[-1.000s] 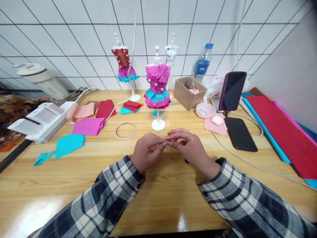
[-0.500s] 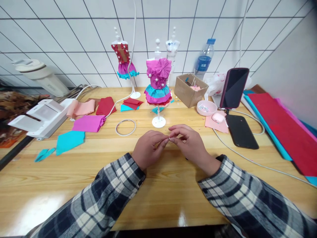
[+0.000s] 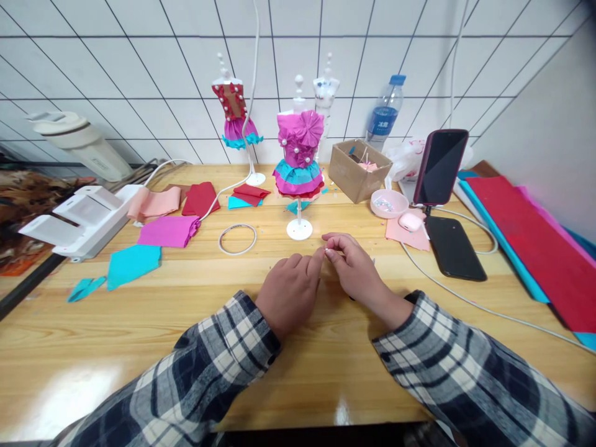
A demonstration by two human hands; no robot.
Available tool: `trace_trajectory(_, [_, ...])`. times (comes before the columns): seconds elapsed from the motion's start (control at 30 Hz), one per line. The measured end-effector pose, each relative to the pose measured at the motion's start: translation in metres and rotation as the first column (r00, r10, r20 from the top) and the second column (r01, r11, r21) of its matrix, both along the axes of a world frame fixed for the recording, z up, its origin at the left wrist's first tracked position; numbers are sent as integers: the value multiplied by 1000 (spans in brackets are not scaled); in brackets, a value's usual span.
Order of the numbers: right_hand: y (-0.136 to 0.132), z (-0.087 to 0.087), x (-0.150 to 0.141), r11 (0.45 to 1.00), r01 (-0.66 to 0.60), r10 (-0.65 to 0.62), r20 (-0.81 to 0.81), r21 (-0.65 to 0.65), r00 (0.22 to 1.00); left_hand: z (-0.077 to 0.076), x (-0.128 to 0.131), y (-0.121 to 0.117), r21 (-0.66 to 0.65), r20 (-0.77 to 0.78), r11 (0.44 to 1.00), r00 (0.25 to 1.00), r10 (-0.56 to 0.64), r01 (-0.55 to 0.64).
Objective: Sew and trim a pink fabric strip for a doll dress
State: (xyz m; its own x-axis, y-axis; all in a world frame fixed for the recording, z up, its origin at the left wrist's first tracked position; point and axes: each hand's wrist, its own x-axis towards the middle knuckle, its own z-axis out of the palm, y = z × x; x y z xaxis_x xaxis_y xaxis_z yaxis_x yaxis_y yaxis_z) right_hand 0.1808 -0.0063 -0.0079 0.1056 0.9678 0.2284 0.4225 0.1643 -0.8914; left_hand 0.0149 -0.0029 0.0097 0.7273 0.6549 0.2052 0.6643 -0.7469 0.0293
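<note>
My right hand is closed in a pinch, with a tiny white bead-like piece at the tips of its thumb and index finger. Beside it, my left hand has its back turned up and its fingers curled; the index fingertip reaches against that piece. The left thumb is hidden, so anything under that hand cannot be made out. Just beyond both hands stands a small dress form on a white round base, wearing a magenta top with a pleated rosette and pearls, above a blue and magenta ruffled skirt.
Two more dress forms stand behind. A cardboard box, a pink bowl and phones lie to the right, near coloured sheets. Leftward are a bracelet-like ring, magenta paper and blue paper. A cable crosses the right side.
My left hand has rolled over from a pinch to back-up and shifted slightly right, its index finger now stretched toward the right fingertips. My right hand has barely moved, still pinching.
</note>
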Motion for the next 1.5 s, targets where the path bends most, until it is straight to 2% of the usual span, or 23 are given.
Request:
trace_trajectory(0.13, [1, -4, -1, 996, -47, 43, -48, -74, 998, 3, 4, -12, 95, -110, 994, 992, 69, -59])
trace_trajectory(0.23, [1, -4, -3, 983, -121, 85, -239, -136, 967, 1, 7, -16, 100, -67, 987, 989, 133, -126])
trace_trajectory(0.37, [1, -2, -3, 939, -256, 69, -602, -230, 795, -3, 5, -11, 52, 4, 993, 994, 106, -106])
trace_trajectory(0.47, [2, -2, -1, 923, -280, 26, -684, -263, 729, -3, 3, -6, 33, 36, 995, 995, 90, -91])
trace_trajectory(0.5, [2, -3, 0, 927, -259, 7, -679, -271, 735, -3, 2, -4, 34, 39, 995, 995, 89, -90])
trace_trajectory(0.57, [3, -1, 2, 955, -148, -41, -606, -258, 795, -2, 2, -3, 41, 44, 995, 995, 91, -93])
trace_trajectory(0.67, [1, 6, 3, 996, 49, -73, -369, -73, 927, -1, 2, -3, 53, 45, 995, 995, 84, -86])
trace_trajectory(0.73, [-2, 13, 3, 993, 72, -50, -208, 97, 977, 0, 2, -3, 67, 58, 995, 996, 71, -74])
trace_trajectory(0.8, [-5, 19, 2, 977, 66, -45, -105, 205, 993, 1, 2, -5, 99, 92, 991, 993, 76, -86])
trace_trajectory(0.93, [-9, 25, 3, 950, 115, -96, -79, 290, 992, 6, -2, -6, 185, 201, 975, 976, 86, -124])
trace_trajectory(1.2, [-9, 22, 3, 953, 13, -10, -11, 302, 1000, 11, -4, -2, 187, 346, 971, 935, 79, -151])
trace_trajectory(1.5, [-11, 22, 4, 950, -88, 53, 122, 300, 991, 5, -7, 3, -17, 480, 986, 864, 154, -166])
